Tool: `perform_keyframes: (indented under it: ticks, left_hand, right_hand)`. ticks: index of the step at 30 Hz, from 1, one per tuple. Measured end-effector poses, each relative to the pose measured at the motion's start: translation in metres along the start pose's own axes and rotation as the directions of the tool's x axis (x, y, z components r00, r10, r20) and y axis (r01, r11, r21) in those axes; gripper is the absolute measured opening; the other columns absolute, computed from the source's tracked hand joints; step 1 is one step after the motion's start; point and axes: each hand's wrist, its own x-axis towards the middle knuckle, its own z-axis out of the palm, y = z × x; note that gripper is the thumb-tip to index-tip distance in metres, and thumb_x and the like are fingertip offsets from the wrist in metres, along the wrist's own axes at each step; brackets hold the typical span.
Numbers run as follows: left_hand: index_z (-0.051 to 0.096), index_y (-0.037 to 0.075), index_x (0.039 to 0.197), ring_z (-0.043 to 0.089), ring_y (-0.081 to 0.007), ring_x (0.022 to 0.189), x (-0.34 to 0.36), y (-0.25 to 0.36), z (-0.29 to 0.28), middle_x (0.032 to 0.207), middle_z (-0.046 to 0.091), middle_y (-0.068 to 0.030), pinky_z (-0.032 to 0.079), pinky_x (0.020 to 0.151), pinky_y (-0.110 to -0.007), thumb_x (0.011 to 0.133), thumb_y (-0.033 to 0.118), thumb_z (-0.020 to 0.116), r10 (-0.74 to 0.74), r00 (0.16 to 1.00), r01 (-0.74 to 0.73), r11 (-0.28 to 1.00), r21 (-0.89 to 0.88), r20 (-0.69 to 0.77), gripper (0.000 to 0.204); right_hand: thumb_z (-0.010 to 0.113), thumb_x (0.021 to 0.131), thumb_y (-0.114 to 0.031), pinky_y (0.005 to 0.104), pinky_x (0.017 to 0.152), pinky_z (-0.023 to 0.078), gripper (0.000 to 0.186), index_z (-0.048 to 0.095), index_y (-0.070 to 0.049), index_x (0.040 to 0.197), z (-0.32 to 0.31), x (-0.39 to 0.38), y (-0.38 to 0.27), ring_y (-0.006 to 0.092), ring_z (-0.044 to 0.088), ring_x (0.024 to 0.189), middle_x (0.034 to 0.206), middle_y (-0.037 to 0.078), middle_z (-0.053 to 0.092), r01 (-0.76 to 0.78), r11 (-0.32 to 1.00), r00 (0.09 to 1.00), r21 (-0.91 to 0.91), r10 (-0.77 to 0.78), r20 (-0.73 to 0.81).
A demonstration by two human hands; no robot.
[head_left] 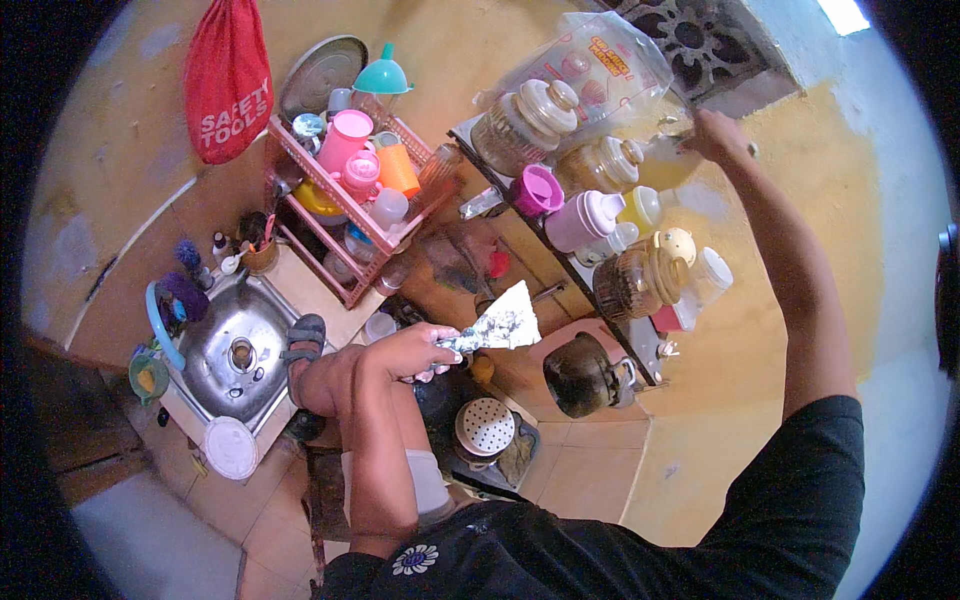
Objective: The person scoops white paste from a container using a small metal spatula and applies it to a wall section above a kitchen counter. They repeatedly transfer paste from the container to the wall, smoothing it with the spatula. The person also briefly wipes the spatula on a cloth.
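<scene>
My left hand [400, 352] grips the handle of a scraper [503, 318] whose blade is splattered white, held out above the gap between sink counter and shelf. My right arm stretches up to the right, and my right hand [722, 136] curls its fingers at the far end of the shelf by the wall, beside a plastic bag [585, 70] and a pale-lidded container [665, 160]; what it grips is unclear. My sandalled foot [305, 350] is raised onto the counter at the edge of the steel sink [205, 345].
A red rack [355, 285] holds cups. The wall shelf [645, 365] carries several jars, with a blackened pot [572, 375] hanging below it. A dotted steamer [485, 427] sits on the stove. A red bag [225, 75] hangs upper left, and a grille [690, 35] is set high in the wall.
</scene>
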Motion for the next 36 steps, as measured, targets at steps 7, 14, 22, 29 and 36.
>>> perform_keyframes:
  ticks: [7, 14, 22, 29, 36]
  left_hand:
    - [0.055, 0.009, 0.105, 0.040, -0.0062, 0.045, -0.009, 0.008, -0.001, 0.064, 0.048, 0.0014, 0.030, 0.038, -0.021, 0.085, 0.011, 0.059, -0.021, 0.999, 0.021, 1.000, 0.001, -0.047, 0.021]
    - [0.056, 0.011, 0.101, 0.039, -0.0061, 0.044, -0.005, 0.007, 0.001, 0.063, 0.048, 0.0024, 0.028, 0.037, -0.021, 0.085, 0.013, 0.059, -0.044, 0.998, 0.044, 0.999, -0.004, -0.035, 0.016]
    - [0.055, 0.012, 0.106, 0.040, -0.0058, 0.046, -0.012, 0.003, 0.004, 0.065, 0.048, 0.0024, 0.028, 0.038, -0.020, 0.086, 0.014, 0.060, -0.050, 0.999, 0.050, 0.999, -0.003, -0.013, 0.021]
    - [0.055, 0.011, 0.107, 0.039, -0.0061, 0.046, -0.008, -0.008, -0.004, 0.066, 0.048, 0.0019, 0.029, 0.038, -0.020, 0.085, 0.013, 0.060, -0.046, 0.998, 0.044, 0.998, -0.054, -0.040, 0.023]
    - [0.054, 0.009, 0.103, 0.041, -0.0066, 0.046, -0.019, 0.009, -0.003, 0.064, 0.047, 0.0021, 0.030, 0.039, -0.021, 0.086, 0.012, 0.058, -0.013, 0.999, 0.013, 1.000, 0.003, -0.044, 0.018]
  right_hand:
    - [0.073, 0.069, -0.047, 0.0466, 0.065, 0.047, 0.051, 0.061, 0.000, 0.085, -0.080, -0.006, 0.073, 0.0384, 0.062, 0.079, 0.083, 0.021, 0.064, -0.050, 0.999, 0.990, 0.000, 0.050, -0.134]
    - [0.066, 0.071, -0.057, 0.0472, 0.065, 0.049, 0.059, 0.064, 0.000, 0.085, -0.015, -0.025, 0.049, 0.0381, 0.063, 0.077, 0.081, 0.021, 0.064, -0.015, 1.000, 0.996, 0.021, 0.014, 0.083]
    - [0.073, 0.070, -0.045, 0.0465, 0.073, 0.050, 0.051, 0.063, 0.001, 0.091, 0.030, -0.020, -0.031, 0.0378, 0.063, 0.084, 0.090, 0.020, 0.066, -0.089, 0.985, 0.993, 0.150, 0.076, 0.086]
    - [0.072, 0.071, -0.046, 0.0461, 0.071, 0.050, 0.050, 0.064, 0.001, 0.087, -0.005, -0.008, 0.002, 0.0377, 0.064, 0.085, 0.091, 0.021, 0.066, -0.112, 0.987, 0.993, 0.117, 0.106, 0.054]
    - [0.066, 0.076, -0.049, 0.0451, 0.059, 0.046, 0.051, 0.062, 0.001, 0.074, -0.059, -0.030, 0.088, 0.0362, 0.062, 0.063, 0.067, 0.018, 0.062, -0.062, 0.974, 0.965, 0.217, 0.113, -0.236]
